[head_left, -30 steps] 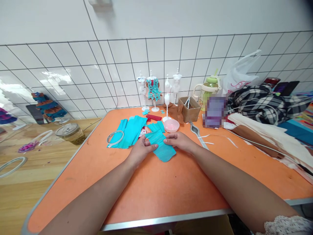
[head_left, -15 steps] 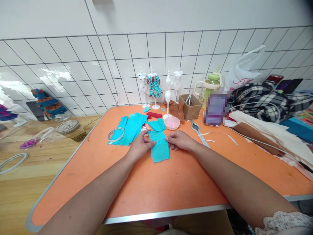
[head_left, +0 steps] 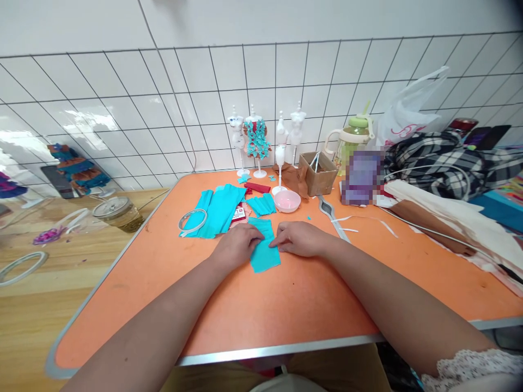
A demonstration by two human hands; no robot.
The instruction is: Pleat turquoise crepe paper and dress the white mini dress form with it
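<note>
you've got both hands flat on the teal fabric piece point(head_left: 265, 247), which lies on the orange counter point(head_left: 286, 305) just in front of the pink bowl point(head_left: 286, 201). your left hand point(head_left: 238, 245) presses its left edge, your right hand point(head_left: 298, 238) pinches its right edge, neither grip released. more teal fabric point(head_left: 218, 209) lies left of the bowl.

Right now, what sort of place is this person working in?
Probably a small doll-clothes craft workspace. Miniature mannequins stand by the tiled wall, one in a teal ruffled dress. Both hands press a teal fabric piece on the orange table.
</note>
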